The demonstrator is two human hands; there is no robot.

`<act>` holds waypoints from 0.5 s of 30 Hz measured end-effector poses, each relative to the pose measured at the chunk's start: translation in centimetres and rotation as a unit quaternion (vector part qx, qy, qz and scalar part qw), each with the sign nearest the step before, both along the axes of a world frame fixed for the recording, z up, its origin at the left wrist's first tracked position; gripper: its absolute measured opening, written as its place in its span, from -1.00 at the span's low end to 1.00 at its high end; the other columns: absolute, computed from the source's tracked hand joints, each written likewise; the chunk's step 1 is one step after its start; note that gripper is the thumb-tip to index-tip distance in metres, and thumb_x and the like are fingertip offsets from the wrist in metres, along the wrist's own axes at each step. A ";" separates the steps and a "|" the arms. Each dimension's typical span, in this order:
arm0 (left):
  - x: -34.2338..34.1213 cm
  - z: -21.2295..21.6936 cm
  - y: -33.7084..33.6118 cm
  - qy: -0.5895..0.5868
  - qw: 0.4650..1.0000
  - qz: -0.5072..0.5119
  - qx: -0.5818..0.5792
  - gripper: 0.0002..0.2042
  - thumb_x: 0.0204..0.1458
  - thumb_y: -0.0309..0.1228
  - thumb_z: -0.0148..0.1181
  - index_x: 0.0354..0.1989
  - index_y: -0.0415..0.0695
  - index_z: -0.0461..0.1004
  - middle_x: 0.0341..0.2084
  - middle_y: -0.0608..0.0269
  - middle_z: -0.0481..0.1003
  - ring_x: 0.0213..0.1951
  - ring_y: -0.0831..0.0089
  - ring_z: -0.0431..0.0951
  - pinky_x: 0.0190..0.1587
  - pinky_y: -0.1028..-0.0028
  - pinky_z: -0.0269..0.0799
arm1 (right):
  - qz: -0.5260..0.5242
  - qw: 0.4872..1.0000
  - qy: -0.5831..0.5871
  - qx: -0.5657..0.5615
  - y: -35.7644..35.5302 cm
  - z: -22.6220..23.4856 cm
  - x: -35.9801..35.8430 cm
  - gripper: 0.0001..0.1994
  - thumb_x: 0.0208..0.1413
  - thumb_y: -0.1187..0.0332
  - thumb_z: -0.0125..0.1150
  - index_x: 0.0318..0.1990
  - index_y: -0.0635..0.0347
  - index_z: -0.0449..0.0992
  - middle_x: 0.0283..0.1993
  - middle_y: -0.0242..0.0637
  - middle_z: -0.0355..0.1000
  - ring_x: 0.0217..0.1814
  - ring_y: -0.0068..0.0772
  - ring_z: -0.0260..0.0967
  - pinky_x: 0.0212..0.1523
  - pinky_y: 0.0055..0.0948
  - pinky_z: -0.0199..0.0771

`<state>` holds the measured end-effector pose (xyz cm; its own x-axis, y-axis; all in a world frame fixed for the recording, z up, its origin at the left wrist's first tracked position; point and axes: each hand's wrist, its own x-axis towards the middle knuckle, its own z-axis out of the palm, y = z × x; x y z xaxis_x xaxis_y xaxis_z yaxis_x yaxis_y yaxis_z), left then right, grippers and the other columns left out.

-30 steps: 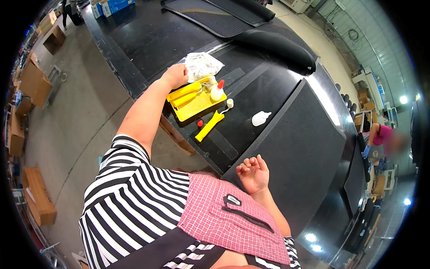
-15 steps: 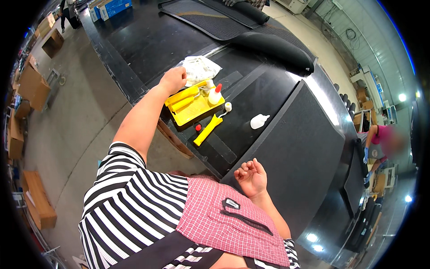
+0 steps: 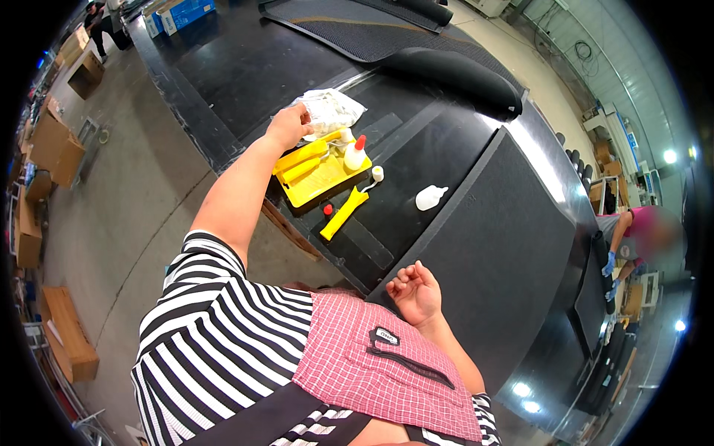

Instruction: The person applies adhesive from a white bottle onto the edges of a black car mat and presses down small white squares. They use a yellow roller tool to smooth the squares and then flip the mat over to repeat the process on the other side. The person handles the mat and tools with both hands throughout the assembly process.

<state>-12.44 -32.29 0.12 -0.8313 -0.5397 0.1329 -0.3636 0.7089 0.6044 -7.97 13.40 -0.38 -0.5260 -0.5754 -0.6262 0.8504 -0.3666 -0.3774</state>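
Both hands bare: left hand [image 3: 288, 125] touches plastic bag [image 3: 329, 111] above yellow tray [image 3: 321, 177].

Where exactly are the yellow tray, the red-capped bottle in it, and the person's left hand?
yellow tray [image 3: 327, 187], head view, on the bare floor of the tray.
red-capped bottle [image 3: 354, 156], head view, on its pale body.
left hand [image 3: 288, 126], head view, on the back of the hand, by the clear plastic bag.

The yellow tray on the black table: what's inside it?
The yellow tray holds a squeeze bottle with a red cap and yellow tools. The left hand hides its far corner.
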 end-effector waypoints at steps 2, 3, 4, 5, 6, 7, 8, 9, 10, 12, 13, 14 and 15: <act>-0.2 0.4 0.0 -0.025 1.000 0.000 0.004 -0.80 -0.04 -0.38 0.43 -0.29 -0.17 0.58 -0.30 0.03 0.64 -0.17 0.06 0.63 -0.08 0.20 0.51 | 0.000 1.000 0.001 0.005 0.1 0.1 -0.1 -0.69 0.35 0.14 0.07 -0.42 0.07 0.48 -0.46 -0.37 0.37 -0.41 -0.41 0.32 -0.08 -0.21 0.45; -0.3 0.6 0.0 -0.038 0.999 0.001 0.005 -0.80 -0.03 -0.36 0.42 -0.29 -0.17 0.59 -0.29 0.02 0.64 -0.16 0.07 0.63 -0.07 0.20 0.51 | -0.001 1.000 0.001 0.005 0.2 0.1 -0.1 -0.69 0.36 0.14 0.07 -0.42 0.07 0.48 -0.46 -0.38 0.37 -0.41 -0.41 0.32 -0.07 -0.21 0.45; -0.3 0.5 -0.1 -0.040 0.999 -0.005 0.000 -0.81 -0.01 -0.34 0.40 -0.29 -0.16 0.61 -0.28 0.01 0.64 -0.15 0.06 0.63 -0.07 0.20 0.51 | -0.001 1.000 0.001 0.005 0.2 0.2 0.0 -0.69 0.36 0.15 0.07 -0.42 0.07 0.48 -0.45 -0.38 0.37 -0.41 -0.41 0.32 -0.07 -0.21 0.45; -0.3 0.4 -0.3 -0.042 0.999 -0.010 -0.005 -0.81 0.02 -0.32 0.38 -0.28 -0.16 0.62 -0.27 0.00 0.64 -0.14 0.06 0.63 -0.06 0.20 0.51 | -0.001 1.000 0.001 0.006 0.2 0.2 0.0 -0.69 0.36 0.15 0.07 -0.42 0.07 0.48 -0.45 -0.38 0.37 -0.41 -0.41 0.33 -0.07 -0.21 0.45; -0.4 0.2 -0.5 -0.044 0.999 -0.016 -0.011 -0.81 0.04 -0.30 0.36 -0.28 -0.16 0.64 -0.26 -0.02 0.64 -0.13 0.06 0.63 -0.05 0.20 0.51 | 0.000 1.000 0.002 0.008 0.2 0.5 -0.1 -0.70 0.36 0.15 0.07 -0.42 0.06 0.47 -0.45 -0.39 0.37 -0.40 -0.41 0.32 -0.07 -0.21 0.44; -0.4 0.0 -0.7 -0.046 0.998 -0.022 -0.024 -0.80 0.06 -0.29 0.34 -0.27 -0.16 0.65 -0.25 -0.03 0.64 -0.12 0.05 0.62 -0.04 0.19 0.51 | 0.001 1.000 0.004 0.009 0.2 0.5 -0.1 -0.70 0.36 0.15 0.07 -0.42 0.06 0.47 -0.45 -0.39 0.37 -0.40 -0.41 0.32 -0.07 -0.21 0.44; -0.4 -0.3 -0.8 -0.049 0.998 -0.028 -0.038 -0.79 0.08 -0.28 0.32 -0.25 -0.16 0.65 -0.23 -0.04 0.64 -0.11 0.04 0.62 -0.03 0.18 0.50 | 0.001 1.000 0.005 0.011 0.2 0.4 -0.1 -0.70 0.36 0.15 0.06 -0.42 0.06 0.47 -0.45 -0.39 0.37 -0.40 -0.42 0.32 -0.07 -0.21 0.44; -0.4 -0.5 -0.9 -0.051 0.997 -0.034 -0.052 -0.78 0.10 -0.27 0.30 -0.24 -0.16 0.66 -0.22 -0.05 0.64 -0.11 0.03 0.62 -0.02 0.18 0.50 | 0.001 1.000 0.007 0.012 0.2 0.3 -0.1 -0.70 0.36 0.15 0.06 -0.42 0.06 0.47 -0.45 -0.39 0.37 -0.40 -0.42 0.32 -0.07 -0.21 0.44; -0.5 -0.8 -1.0 -0.052 0.997 -0.034 -0.046 -0.78 0.12 -0.27 0.26 -0.22 -0.17 0.66 -0.21 -0.07 0.63 -0.10 0.01 0.61 -0.01 0.16 0.50 | 0.003 1.000 0.006 0.011 0.1 0.3 -0.1 -0.70 0.37 0.15 0.06 -0.41 0.06 0.47 -0.45 -0.39 0.37 -0.40 -0.42 0.32 -0.06 -0.21 0.44; -0.4 -1.4 -1.2 -0.053 0.997 -0.035 -0.036 -0.76 0.17 -0.27 0.20 -0.20 -0.18 0.65 -0.19 -0.09 0.62 -0.08 -0.02 0.60 0.02 0.13 0.49 | 0.006 1.000 0.006 0.008 0.0 0.2 -0.1 -0.70 0.37 0.15 0.05 -0.41 0.06 0.47 -0.45 -0.39 0.37 -0.40 -0.42 0.32 -0.06 -0.21 0.44; -0.5 -1.4 -1.1 -0.052 0.997 -0.034 -0.038 -0.76 0.19 -0.27 0.18 -0.20 -0.19 0.65 -0.18 -0.10 0.62 -0.08 -0.03 0.60 0.03 0.13 0.48 | 0.007 1.000 0.006 0.009 0.0 0.2 -0.1 -0.70 0.37 0.16 0.05 -0.41 0.06 0.47 -0.45 -0.39 0.37 -0.40 -0.42 0.33 -0.06 -0.20 0.44; -0.5 -1.4 -1.0 -0.050 0.997 -0.033 -0.041 -0.75 0.20 -0.27 0.15 -0.20 -0.19 0.65 -0.17 -0.11 0.62 -0.07 -0.04 0.60 0.04 0.12 0.48 | 0.008 1.000 0.006 0.009 -0.1 0.1 -0.1 -0.70 0.37 0.16 0.05 -0.41 0.06 0.47 -0.45 -0.39 0.37 -0.40 -0.42 0.33 -0.06 -0.20 0.44; -0.5 -1.5 -1.0 -0.049 0.997 -0.032 -0.043 -0.74 0.22 -0.27 0.12 -0.20 -0.20 0.65 -0.16 -0.12 0.61 -0.07 -0.05 0.59 0.05 0.11 0.47 | 0.009 1.000 0.005 0.010 -0.1 0.1 -0.1 -0.70 0.37 0.16 0.04 -0.41 0.06 0.47 -0.45 -0.39 0.37 -0.40 -0.42 0.33 -0.06 -0.20 0.45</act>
